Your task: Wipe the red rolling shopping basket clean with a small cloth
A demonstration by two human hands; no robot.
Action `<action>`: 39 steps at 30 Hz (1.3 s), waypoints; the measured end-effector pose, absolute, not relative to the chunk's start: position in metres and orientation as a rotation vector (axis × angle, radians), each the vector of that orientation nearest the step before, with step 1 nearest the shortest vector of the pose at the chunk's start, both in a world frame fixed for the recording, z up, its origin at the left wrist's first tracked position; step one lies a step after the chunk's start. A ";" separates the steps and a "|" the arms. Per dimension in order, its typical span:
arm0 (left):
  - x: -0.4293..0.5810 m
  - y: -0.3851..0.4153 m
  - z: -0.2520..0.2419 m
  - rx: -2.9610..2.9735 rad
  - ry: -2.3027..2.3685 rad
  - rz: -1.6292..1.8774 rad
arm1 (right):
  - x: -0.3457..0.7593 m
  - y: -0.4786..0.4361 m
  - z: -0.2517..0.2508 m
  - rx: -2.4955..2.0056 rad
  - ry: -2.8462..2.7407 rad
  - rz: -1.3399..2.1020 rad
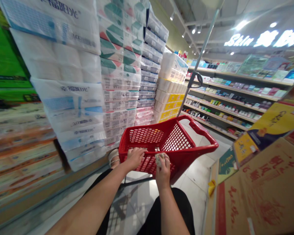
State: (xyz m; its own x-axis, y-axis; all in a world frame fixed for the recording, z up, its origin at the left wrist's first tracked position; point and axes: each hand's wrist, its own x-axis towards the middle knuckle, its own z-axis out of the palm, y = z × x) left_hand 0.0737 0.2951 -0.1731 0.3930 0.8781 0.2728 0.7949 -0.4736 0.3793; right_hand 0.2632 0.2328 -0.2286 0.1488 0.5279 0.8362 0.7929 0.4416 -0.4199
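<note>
A red plastic shopping cart (147,135) with lattice walls stands just ahead, its handle toward the right. My left hand (136,156) rests on the near rim with its fingers curled over the edge. To its right, my right hand (163,164) holds a small crumpled pale cloth (159,159) against the same rim, fingers closed on it. Some small yellowish items show through the lattice, too small to name.
Tall stacks of wrapped tissue packs (78,98) line the left side. Cardboard boxes (267,186) are piled at the right. Shelves of small products (230,88) stand behind, and a metal pole (198,62) rises beyond the cart.
</note>
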 end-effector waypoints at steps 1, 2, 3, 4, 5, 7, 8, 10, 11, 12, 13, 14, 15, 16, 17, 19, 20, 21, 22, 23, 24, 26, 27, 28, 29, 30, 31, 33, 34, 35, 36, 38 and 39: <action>0.074 0.295 -0.173 2.461 1.488 0.653 | 0.263 0.233 -0.229 -1.232 -1.464 -0.313; 0.074 0.295 -0.174 2.460 1.482 0.651 | 0.263 0.233 -0.228 -1.239 -1.432 -0.343; 0.074 0.295 -0.174 2.457 1.480 0.654 | 0.262 0.233 -0.228 -1.237 -1.434 -0.363; 0.074 0.295 -0.174 2.455 1.480 0.663 | 0.262 0.233 -0.228 -1.225 -1.476 -0.373; 0.074 0.295 -0.175 2.455 1.479 0.673 | 0.261 0.233 -0.228 -1.208 -1.541 -0.372; 0.074 0.296 -0.175 2.456 1.469 0.684 | 0.260 0.233 -0.228 -1.186 -1.631 -0.359; 0.074 0.296 -0.175 2.455 1.463 0.682 | 0.259 0.234 -0.228 -1.192 -1.616 -0.360; 0.074 0.296 -0.175 2.451 1.456 0.670 | 0.257 0.234 -0.228 -1.221 -1.517 -0.388; 0.074 0.296 -0.175 2.449 1.457 0.668 | 0.256 0.235 -0.228 -1.226 -1.483 -0.406; 0.074 0.296 -0.175 2.448 1.462 0.670 | 0.254 0.235 -0.228 -1.215 -1.487 -0.420; 0.075 0.295 -0.175 2.450 1.470 0.677 | 0.252 0.235 -0.227 -1.194 -1.525 -0.429; 0.075 0.295 -0.175 2.453 1.477 0.685 | 0.251 0.235 -0.227 -1.171 -1.579 -0.428; 0.076 0.294 -0.175 2.456 1.482 0.691 | 0.249 0.235 -0.227 -1.150 -1.622 -0.423; 0.077 0.294 -0.175 2.456 1.484 0.694 | 0.249 0.235 -0.227 -1.143 -1.634 -0.414; 0.077 0.294 -0.175 2.455 1.477 0.690 | 0.249 0.235 -0.227 -1.154 -1.614 -0.404; 0.076 0.293 -0.172 2.457 1.419 0.682 | 0.251 0.235 -0.227 -1.200 -1.525 -0.385; 0.074 0.293 -0.170 2.458 1.379 0.695 | 0.253 0.235 -0.227 -1.219 -1.488 -0.378; 0.071 0.293 -0.167 2.458 1.352 0.724 | 0.255 0.236 -0.227 -1.236 -1.462 -0.375; 0.066 0.292 -0.164 2.452 1.360 0.766 | 0.256 0.236 -0.227 -1.247 -1.446 -0.375; 0.060 0.292 -0.162 2.436 1.413 0.813 | 0.256 0.236 -0.226 -1.251 -1.438 -0.379; 0.053 0.291 -0.160 2.411 1.511 0.852 | 0.255 0.237 -0.226 -1.249 -1.443 -0.381; 0.038 0.289 -0.160 2.338 1.787 0.831 | 0.252 0.237 -0.226 -1.220 -1.510 -0.372; 0.031 0.288 -0.162 2.328 1.869 0.761 | 0.250 0.237 -0.227 -1.200 -1.556 -0.360; 0.026 0.287 -0.164 2.341 1.904 0.683 | 0.247 0.237 -0.227 -1.186 -1.586 -0.343; 0.022 0.286 -0.168 2.361 1.914 0.630 | 0.246 0.237 -0.228 -1.186 -1.580 -0.328; 0.021 0.285 -0.172 2.378 1.916 0.596 | 0.244 0.236 -0.228 -1.197 -1.543 -0.317; 0.020 0.284 -0.176 2.390 1.911 0.587 | 0.243 0.236 -0.229 -1.216 -1.488 -0.312; 0.023 0.284 -0.182 2.393 1.903 0.612 | 0.241 0.235 -0.230 -1.246 -1.426 -0.314; 0.025 0.284 -0.184 2.391 1.892 0.626 | 0.240 0.234 -0.230 -1.247 -1.446 -0.319; 0.028 0.283 -0.186 2.386 1.885 0.640 | 0.238 0.233 -0.231 -1.236 -1.500 -0.323; 0.030 0.283 -0.186 2.379 1.883 0.653 | 0.236 0.233 -0.232 -1.217 -1.566 -0.326; 0.035 0.280 -0.187 2.377 1.880 0.656 | 0.233 0.232 -0.233 -1.191 -1.642 -0.327; 0.037 0.279 -0.187 2.383 1.872 0.651 | 0.232 0.231 -0.233 -1.195 -1.629 -0.324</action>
